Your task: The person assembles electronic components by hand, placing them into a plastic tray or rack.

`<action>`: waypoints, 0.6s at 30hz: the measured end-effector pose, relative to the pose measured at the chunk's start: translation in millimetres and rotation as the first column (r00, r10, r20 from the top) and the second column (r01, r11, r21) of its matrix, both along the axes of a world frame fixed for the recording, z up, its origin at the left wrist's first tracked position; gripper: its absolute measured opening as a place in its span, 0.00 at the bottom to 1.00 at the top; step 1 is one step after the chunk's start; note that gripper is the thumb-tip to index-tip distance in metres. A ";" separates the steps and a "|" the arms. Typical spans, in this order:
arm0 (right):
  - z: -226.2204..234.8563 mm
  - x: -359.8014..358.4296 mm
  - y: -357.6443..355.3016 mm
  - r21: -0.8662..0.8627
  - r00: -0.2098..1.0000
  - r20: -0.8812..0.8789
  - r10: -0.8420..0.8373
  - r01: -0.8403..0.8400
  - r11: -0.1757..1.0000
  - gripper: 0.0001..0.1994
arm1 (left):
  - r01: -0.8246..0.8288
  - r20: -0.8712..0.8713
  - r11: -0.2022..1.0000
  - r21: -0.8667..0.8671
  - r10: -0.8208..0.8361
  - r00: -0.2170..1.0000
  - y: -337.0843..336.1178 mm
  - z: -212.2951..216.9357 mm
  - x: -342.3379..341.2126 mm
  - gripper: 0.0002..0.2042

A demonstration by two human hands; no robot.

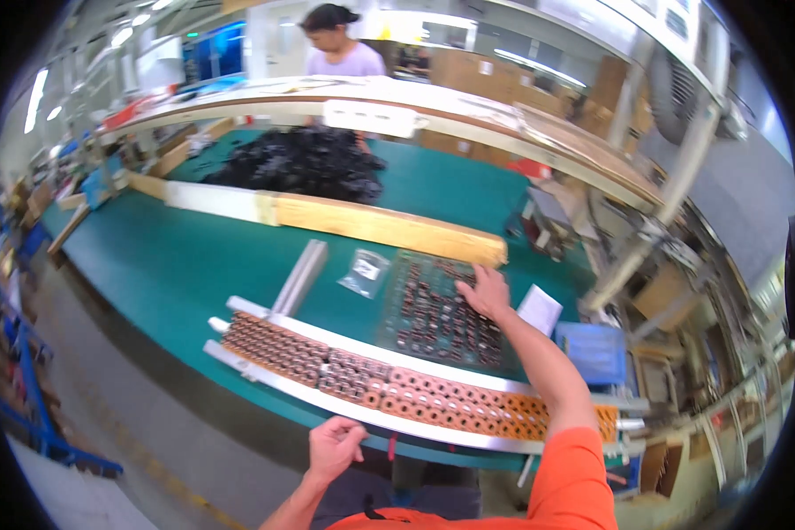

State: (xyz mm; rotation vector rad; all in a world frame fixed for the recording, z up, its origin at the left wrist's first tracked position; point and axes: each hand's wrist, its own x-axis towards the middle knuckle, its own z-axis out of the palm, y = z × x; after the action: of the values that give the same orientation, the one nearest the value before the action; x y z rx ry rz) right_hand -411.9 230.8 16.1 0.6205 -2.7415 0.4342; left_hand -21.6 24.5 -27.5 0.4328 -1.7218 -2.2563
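Observation:
My right hand (486,293) reaches forward over a clear tray of dark wound coils (433,309) and rests on its far right part, fingers spread; whether it grips a coil I cannot tell. My left hand (334,447) hovers near the table's front edge with fingers curled, nothing visible in it. Just beyond it lies a long metal channel (256,369) packed with several copper-coloured ring coils (362,375). An orange sleeve covers my right upper arm.
The green table (168,256) carries a metal bar (300,276), a small clear bag (365,271), a wooden beam (389,227) and a heap of black parts (305,163). A blue box (594,350) and white card (539,309) sit at right. A person (340,44) stands behind the far shelf.

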 end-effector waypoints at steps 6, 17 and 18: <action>-9.4 8.6 23.6 -0.018 0.996 -0.084 -0.005 0.004 1.000 0.22 | 0.039 -0.022 0.999 0.012 -0.039 0.999 8.5 -10.7 -5.1 0.04; -5.7 -14.1 -0.8 -0.038 0.989 -0.143 -0.048 0.043 0.998 0.20 | -0.027 -0.004 0.999 0.026 0.027 1.000 4.9 -10.3 -6.8 0.05; -7.2 -14.8 -1.5 -0.068 0.992 -0.123 -0.033 0.025 0.997 0.20 | 0.000 -0.009 1.000 0.031 0.000 1.000 5.7 -9.2 -7.1 0.05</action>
State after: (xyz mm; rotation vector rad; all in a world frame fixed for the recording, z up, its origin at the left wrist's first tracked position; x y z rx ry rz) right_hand -426.7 229.3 8.9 0.5703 -2.6040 0.4617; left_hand -28.7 30.2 -36.7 0.4284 -1.6846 -2.2845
